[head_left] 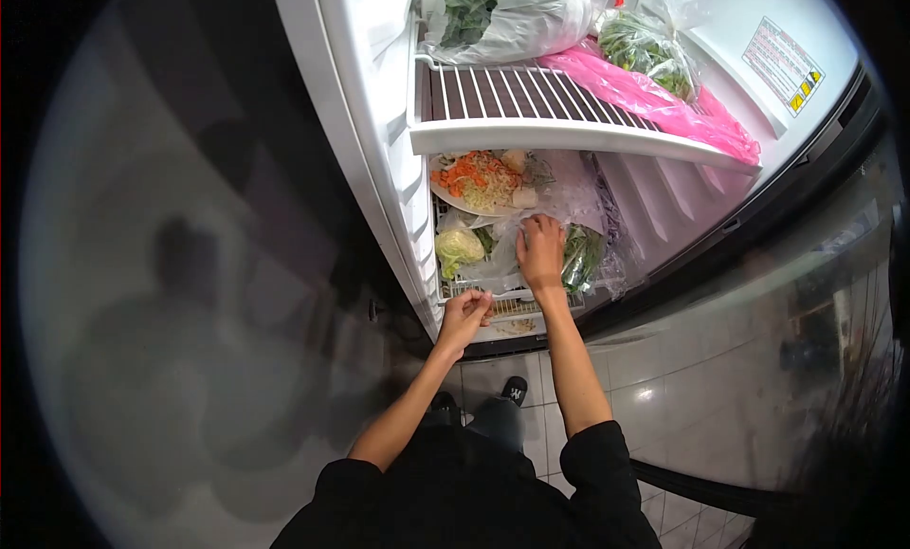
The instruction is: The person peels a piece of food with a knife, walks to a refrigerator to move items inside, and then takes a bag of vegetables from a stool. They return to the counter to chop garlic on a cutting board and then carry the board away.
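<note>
My right hand [542, 253] reaches into the lower part of the fridge, its fingers bent down onto a clear plastic bag [507, 234] and closed on it. Leafy greens in clear plastic [581, 258] lie just right of that hand. At the front rail of the lower shelf, my left hand [464, 319] is closed with its fingertips pinched together; what they hold, if anything, I cannot make out. A pale green cabbage [459, 248] sits behind my left hand. Further back is a plate [464, 204] of shredded orange and pale vegetables [483, 177].
A white wire shelf [493, 92] spans above my hands. It carries a white bag of greens [531, 23], a pink plastic bag [616, 84] and a clear bag of green vegetables [649, 51]. The open glass door [739, 359] stands to the right, over a tiled floor [536, 435].
</note>
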`<action>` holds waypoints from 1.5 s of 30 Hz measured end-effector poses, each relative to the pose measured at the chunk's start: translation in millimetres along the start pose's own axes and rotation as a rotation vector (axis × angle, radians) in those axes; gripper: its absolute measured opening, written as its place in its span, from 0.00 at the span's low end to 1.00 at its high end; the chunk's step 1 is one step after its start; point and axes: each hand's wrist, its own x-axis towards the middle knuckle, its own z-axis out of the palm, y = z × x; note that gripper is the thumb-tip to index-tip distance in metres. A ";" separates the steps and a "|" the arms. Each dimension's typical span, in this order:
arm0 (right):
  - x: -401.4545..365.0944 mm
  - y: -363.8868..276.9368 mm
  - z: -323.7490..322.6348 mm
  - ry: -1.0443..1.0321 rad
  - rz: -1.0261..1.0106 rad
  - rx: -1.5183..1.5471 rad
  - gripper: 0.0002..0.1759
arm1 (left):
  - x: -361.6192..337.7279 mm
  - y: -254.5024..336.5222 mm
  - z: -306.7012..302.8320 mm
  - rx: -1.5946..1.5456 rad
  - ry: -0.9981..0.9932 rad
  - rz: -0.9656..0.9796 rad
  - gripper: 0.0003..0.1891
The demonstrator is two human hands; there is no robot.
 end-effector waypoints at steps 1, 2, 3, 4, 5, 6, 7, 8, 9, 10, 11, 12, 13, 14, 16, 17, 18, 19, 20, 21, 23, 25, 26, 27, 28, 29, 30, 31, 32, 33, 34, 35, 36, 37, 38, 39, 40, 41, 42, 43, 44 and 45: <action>5.2 -4.4 1.1 -0.047 -0.002 0.056 0.12 | -2.2 -0.1 -0.4 -0.012 0.001 -0.013 0.14; 10.0 -9.2 3.3 -0.047 -0.006 0.052 0.12 | -4.5 -0.2 -1.1 -0.025 0.003 -0.025 0.15; 14.1 -11.0 8.8 -0.096 0.070 0.161 0.12 | -7.0 0.6 -1.9 -0.029 0.002 -0.020 0.15; 17.3 -11.6 13.1 -0.145 0.146 0.269 0.12 | -9.8 1.6 -2.9 -0.046 0.002 -0.032 0.16; 18.6 -7.9 19.5 -0.145 0.138 0.266 0.12 | -12.6 2.2 -4.0 -0.063 0.002 -0.043 0.17; 19.3 0.5 29.8 -0.183 0.143 0.201 0.16 | -14.1 0.9 -6.0 -0.069 0.005 -0.035 0.17; 23.2 2.9 32.2 -0.220 0.149 0.137 0.19 | -15.4 -0.8 -9.1 -0.077 -0.027 -0.027 0.17; 27.2 6.1 33.8 -0.219 0.138 0.137 0.19 | -16.6 -2.5 -12.6 -0.084 -0.058 -0.018 0.18; 32.1 6.8 32.1 -0.245 0.161 0.096 0.21 | -18.7 -2.2 -15.1 -0.099 -0.061 -0.014 0.19; 35.6 11.2 32.1 -0.271 0.184 0.054 0.24 | -19.0 -0.5 -18.0 -0.105 -0.053 -0.008 0.19; 35.9 20.4 34.5 -0.167 0.101 0.072 0.24 | -20.5 0.4 -21.2 -0.100 -0.064 -0.014 0.19; 38.3 26.4 31.6 -0.172 0.094 0.075 0.24 | -22.7 0.6 -24.0 -0.094 -0.076 -0.023 0.20; 42.5 32.8 29.5 -0.204 0.118 0.041 0.24 | -24.1 2.3 -26.2 -0.096 -0.069 -0.024 0.20; 46.4 38.9 27.4 -0.234 0.143 0.005 0.24 | -24.6 4.0 -28.2 -0.112 -0.065 -0.041 0.19; 53.4 45.7 26.0 -0.260 0.148 -0.009 0.24 | -22.9 6.1 -31.2 -0.129 -0.063 -0.059 0.19; 55.4 48.8 25.9 -0.271 0.139 -0.041 0.23 | -22.0 6.2 -33.2 -0.162 -0.062 -0.077 0.19; 55.3 45.9 22.7 -0.283 0.130 -0.073 0.22 | -21.2 4.9 -35.8 -0.194 -0.062 -0.096 0.18; 53.7 42.1 20.1 -0.286 0.133 -0.073 0.22 | -19.6 3.7 -38.9 -0.189 -0.077 -0.096 0.15; 52.7 37.9 18.0 -0.257 0.132 -0.048 0.21 | -18.2 2.8 -40.5 -0.188 -0.079 -0.098 0.15; 52.1 33.5 16.2 -0.227 0.132 -0.025 0.19 | -16.7 3.6 -41.1 -0.179 -0.084 -0.115 0.12; 48.7 23.3 13.7 -0.123 0.061 -0.018 0.17 | -13.7 5.3 -39.8 -0.171 -0.098 -0.131 0.10; 41.9 6.4 9.7 -0.020 -0.007 -0.015 0.16 | -11.8 6.3 -38.8 -0.151 -0.094 -0.129 0.06; 37.9 -4.8 6.6 -0.051 -0.005 0.040 0.15 | -10.5 6.9 -38.1 -0.151 -0.104 -0.130 0.06; 33.5 -13.2 4.9 -0.082 -0.004 0.094 0.13 | -9.1 7.0 -37.2 -0.161 -0.089 -0.127 0.06; 28.5 -16.1 8.2 -0.078 0.001 0.086 0.13 | -7.9 7.4 -35.7 -0.172 -0.073 -0.124 0.07; 23.8 -19.4 12.1 -0.161 -0.042 0.122 0.13 | -6.7 7.8 -34.1 -0.171 -0.081 -0.125 0.07; 19.1 -20.8 16.3 -0.245 -0.083 0.161 0.13 | -6.0 8.4 -33.5 -0.157 -0.081 -0.128 0.07; 15.2 -20.9 19.1 -0.283 -0.074 0.136 0.14 | -5.4 9.1 -33.6 -0.142 -0.079 -0.129 0.08; 10.5 -18.6 19.0 -0.280 -0.070 0.136 0.14 | -5.2 9.9 -34.4 -0.127 -0.076 -0.131 0.08; 5.6 -13.8 16.4 -0.302 -0.071 0.063 0.15 | -4.4 8.2 -36.2 -0.125 -0.079 -0.132 0.08; 3.1 -8.5 12.9 -0.321 -0.073 -0.015 0.16 | -2.2 7.1 -38.1 -0.118 -0.109 -0.127 0.10; 2.0 -3.3 10.6 -0.319 -0.073 -0.019 0.16 | -0.4 5.7 -39.3 -0.112 -0.134 -0.121 0.12; 0.7 3.4 9.3 -0.330 -0.021 0.011 0.18 | 0.6 5.7 -39.6 -0.115 -0.137 -0.120 0.12; -0.9 9.8 7.8 -0.340 0.030 0.043 0.19 | 1.2 5.9 -40.2 -0.103 -0.171 -0.089 0.15; -2.6 17.3 4.9 -0.338 0.030 0.040 0.19 | 2.1 6.2 -40.7 -0.091 -0.204 -0.057 0.19; -4.3 25.0 1.2 -0.348 -0.029 0.013 0.20 | 3.0 9.3 -40.0 -0.092 -0.208 -0.056 0.19; -7.2 30.6 0.1 -0.357 -0.085 -0.014 0.22 | 4.4 12.5 -38.6 -0.084 -0.220 -0.055 0.22; -11.5 34.6 1.1 -0.353 -0.080 -0.020 0.22 | 6.3 15.7 -36.9 -0.076 -0.234 -0.054 0.25; -15.2 35.7 -0.8 -0.342 -0.100 -0.027 0.22 | 8.2 19.4 -35.1 -0.075 -0.244 -0.055 0.25; -18.5 37.7 -3.3 -0.330 -0.117 -0.035 0.22 | 10.0 23.1 -33.0 -0.073 -0.232 -0.055 0.26; -21.5 40.2 -5.5 -0.326 -0.106 -0.042 0.22 | 11.8 26.2 -30.6 -0.070 -0.222 -0.057 0.28; -23.1 36.6 -11.2 -0.325 -0.084 -0.006 0.22 | 14.3 27.4 -29.9 -0.068 -0.220 -0.041 0.29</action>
